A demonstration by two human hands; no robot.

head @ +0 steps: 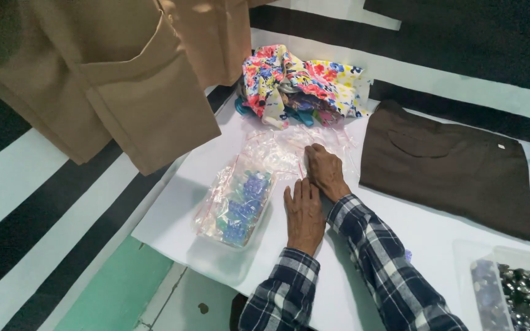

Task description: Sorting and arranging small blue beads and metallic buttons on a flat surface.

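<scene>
Clear plastic zip bag (235, 205) of blue beads lay on white sheet (173, 208), just left of left hand (305, 214). Pressed flat, fingers together, holding nothing. Right hand (324, 171) just above, fingertips pinching empty bags (277, 150). Likely light, slippery, floppy; best pinched at sealed edge.

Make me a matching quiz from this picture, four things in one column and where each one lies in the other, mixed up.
1. clear bag of blue beads
2. folded brown garment
3. crumpled floral cloth
4. tan hanging jacket

a. top left, above the white sheet
b. just left of the left hand
c. beyond the right hand
d. right of both hands

Pairs: 1-b, 2-d, 3-c, 4-a
</scene>
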